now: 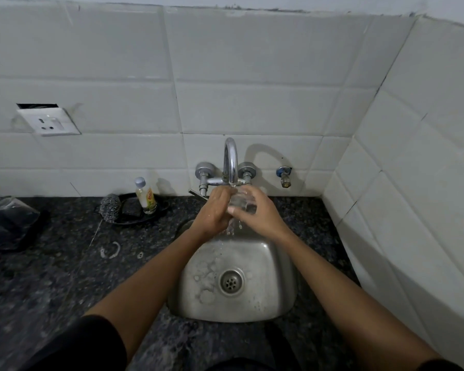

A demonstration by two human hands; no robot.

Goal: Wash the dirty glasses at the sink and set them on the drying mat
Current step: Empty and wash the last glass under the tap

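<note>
Right now both hands are up under the faucet (231,159), over the back of the steel sink (276,298). Right hand (260,212) has its fingers (245,189) wrapped around a clear glass (241,203), held directly beneath the spout. Left hand (214,210) is pressed against the glass's left side, fingers curled on it or into it, can't tell which. Water spills from the glass down into the basin. On the dark speckled table (65,277), left of the sink: steel scrubber (110,207) and small soap bottle (145,195) on a black tray (134,219). White wall socket (48,121) upper left.
</note>
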